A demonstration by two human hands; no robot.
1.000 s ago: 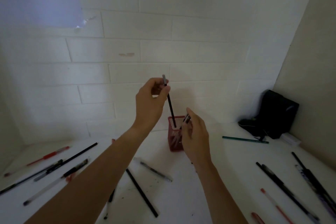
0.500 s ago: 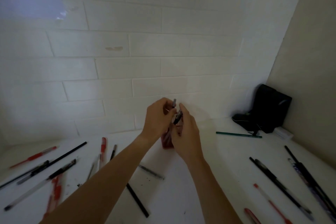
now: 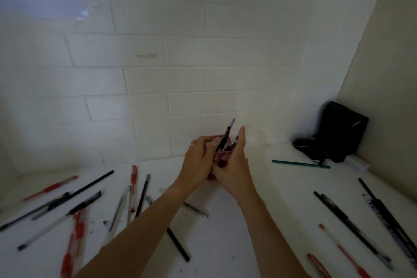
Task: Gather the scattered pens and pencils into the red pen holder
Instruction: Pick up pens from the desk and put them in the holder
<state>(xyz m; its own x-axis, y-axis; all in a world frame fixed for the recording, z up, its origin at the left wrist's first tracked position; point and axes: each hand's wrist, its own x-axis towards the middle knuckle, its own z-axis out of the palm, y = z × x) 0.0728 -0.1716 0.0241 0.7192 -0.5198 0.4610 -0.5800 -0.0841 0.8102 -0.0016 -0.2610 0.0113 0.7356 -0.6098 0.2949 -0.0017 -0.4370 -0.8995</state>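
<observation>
Pens and pencils lie scattered over the white bench (image 3: pixel 225 244), so most of the gathering is left to do. At far left a red pen (image 3: pixel 50 188) and several black pens (image 3: pixel 61 201) lie fanned out, with more red ones (image 3: pixel 77 228) nearer the front edge, blurred. A red pen (image 3: pixel 134 176) and a dark pen (image 3: pixel 142 196) lie just left of the left forearm. The left hand (image 3: pixel 198 162) wraps its grip round the red pen holder (image 3: pixel 222 142), which stands near the tiled wall at centre. The right hand (image 3: pixel 234 165) cups the holder's other side, fingers fairly straight; whether it grips anything I cannot tell. A dark pen (image 3: pixel 226 135) and at least one more already stand in the holder. Further right lie a green pencil (image 3: pixel 300 163), a black pouch (image 3: pixel 336 133) in the corner, then several long black pens (image 3: pixel 352 230) and red ones (image 3: pixel 343 250). No writing or brand can be read anywhere.
</observation>
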